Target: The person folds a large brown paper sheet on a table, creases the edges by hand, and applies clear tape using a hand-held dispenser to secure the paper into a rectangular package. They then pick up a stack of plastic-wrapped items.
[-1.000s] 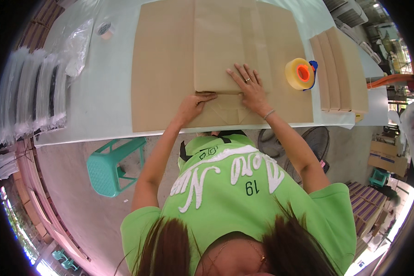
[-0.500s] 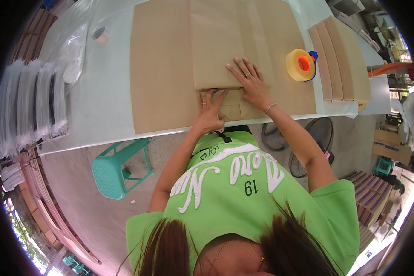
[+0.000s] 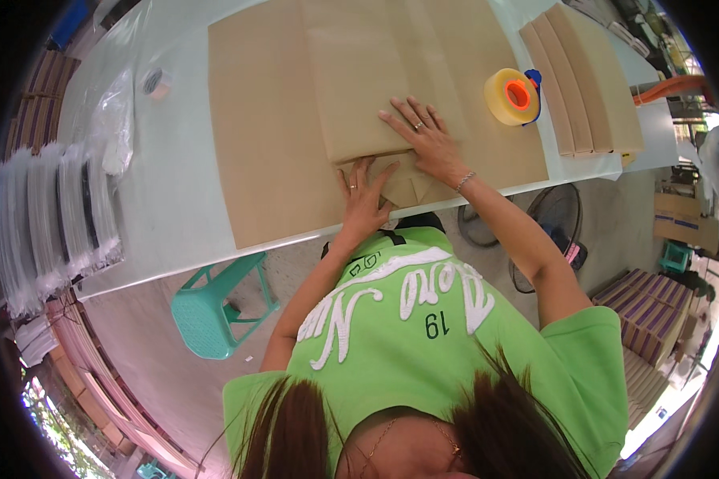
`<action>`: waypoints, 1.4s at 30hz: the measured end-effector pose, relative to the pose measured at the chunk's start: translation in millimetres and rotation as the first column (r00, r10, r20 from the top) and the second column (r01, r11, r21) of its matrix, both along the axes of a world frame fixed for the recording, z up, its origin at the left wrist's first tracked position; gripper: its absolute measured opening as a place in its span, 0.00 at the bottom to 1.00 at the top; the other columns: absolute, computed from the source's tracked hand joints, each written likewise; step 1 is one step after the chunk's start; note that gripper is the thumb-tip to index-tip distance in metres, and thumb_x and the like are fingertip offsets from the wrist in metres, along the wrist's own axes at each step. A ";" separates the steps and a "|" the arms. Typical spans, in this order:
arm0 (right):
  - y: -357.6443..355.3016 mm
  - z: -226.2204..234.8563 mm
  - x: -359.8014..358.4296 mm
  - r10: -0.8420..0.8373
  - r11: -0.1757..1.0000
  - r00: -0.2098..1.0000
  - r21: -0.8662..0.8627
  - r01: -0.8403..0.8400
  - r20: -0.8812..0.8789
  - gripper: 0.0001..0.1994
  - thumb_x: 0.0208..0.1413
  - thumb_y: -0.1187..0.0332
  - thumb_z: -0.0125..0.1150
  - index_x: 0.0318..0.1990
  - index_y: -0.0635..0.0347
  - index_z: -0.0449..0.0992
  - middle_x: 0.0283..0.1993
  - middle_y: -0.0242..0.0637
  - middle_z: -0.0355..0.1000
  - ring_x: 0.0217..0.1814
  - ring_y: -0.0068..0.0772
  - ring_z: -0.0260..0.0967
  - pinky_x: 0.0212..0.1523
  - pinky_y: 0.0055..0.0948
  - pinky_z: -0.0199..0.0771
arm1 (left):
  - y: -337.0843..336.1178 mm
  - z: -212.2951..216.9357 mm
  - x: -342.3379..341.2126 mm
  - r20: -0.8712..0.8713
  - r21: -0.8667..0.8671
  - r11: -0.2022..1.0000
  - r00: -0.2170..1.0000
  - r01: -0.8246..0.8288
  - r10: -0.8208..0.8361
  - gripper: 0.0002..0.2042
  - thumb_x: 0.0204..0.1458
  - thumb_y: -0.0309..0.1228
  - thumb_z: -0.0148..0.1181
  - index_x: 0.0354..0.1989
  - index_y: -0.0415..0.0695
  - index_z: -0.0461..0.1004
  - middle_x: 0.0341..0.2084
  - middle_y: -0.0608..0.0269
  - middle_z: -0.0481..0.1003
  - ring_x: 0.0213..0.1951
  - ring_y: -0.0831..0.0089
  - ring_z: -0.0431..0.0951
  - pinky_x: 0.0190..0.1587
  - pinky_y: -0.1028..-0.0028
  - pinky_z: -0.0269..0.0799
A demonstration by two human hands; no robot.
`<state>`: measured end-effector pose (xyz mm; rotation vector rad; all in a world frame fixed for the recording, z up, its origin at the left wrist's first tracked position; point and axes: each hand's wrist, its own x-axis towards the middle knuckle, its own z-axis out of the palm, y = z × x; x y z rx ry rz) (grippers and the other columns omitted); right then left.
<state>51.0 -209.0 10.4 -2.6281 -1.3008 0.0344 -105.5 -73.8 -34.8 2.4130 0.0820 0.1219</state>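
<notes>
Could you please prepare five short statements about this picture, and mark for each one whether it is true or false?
1. The right hand rests on the brown parcel with its fingers spread. True.
2. The left hand is holding the tape roll. False: it touches the folded end of the parcel; the tape roll is on the table to the right.
3. A bracelet is on the right wrist. True.
4. The plastic stool below the table's edge is red. False: the stool is green.
5. Translucent plastic bundles are left of the parcel. True.

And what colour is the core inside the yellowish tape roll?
Bright orange; the core shows best in the head view.
</notes>
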 end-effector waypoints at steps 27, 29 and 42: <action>-77.2 -11.0 19.9 -0.235 0.967 0.966 -0.076 0.244 0.110 0.36 0.54 0.73 0.54 0.70 0.36 0.54 0.74 0.25 0.49 0.75 0.29 0.48 0.67 0.43 0.52 | 89.1 29.6 129.2 0.112 0.409 0.564 0.574 0.717 -0.811 0.08 0.54 0.37 0.57 0.28 0.46 0.72 0.29 0.67 0.66 0.32 0.71 0.73 0.34 0.72 0.72; -84.3 -22.3 13.3 -0.360 0.930 0.933 0.079 0.360 -0.012 0.35 0.53 0.74 0.55 0.69 0.38 0.57 0.72 0.28 0.53 0.72 0.32 0.52 0.66 0.42 0.53 | 88.4 29.7 127.2 0.115 0.377 0.606 0.613 0.701 -0.781 0.08 0.54 0.36 0.57 0.28 0.47 0.72 0.29 0.66 0.66 0.32 0.71 0.73 0.34 0.72 0.72; -25.4 14.2 35.7 0.016 0.926 0.900 0.346 0.151 -0.436 0.08 0.43 0.71 0.70 0.31 0.52 0.75 0.33 0.25 0.73 0.43 0.29 0.68 0.52 0.32 0.58 | 86.0 38.3 128.9 0.188 0.246 0.747 0.726 0.617 -0.662 0.09 0.54 0.36 0.61 0.26 0.46 0.74 0.27 0.66 0.67 0.27 0.69 0.72 0.27 0.70 0.69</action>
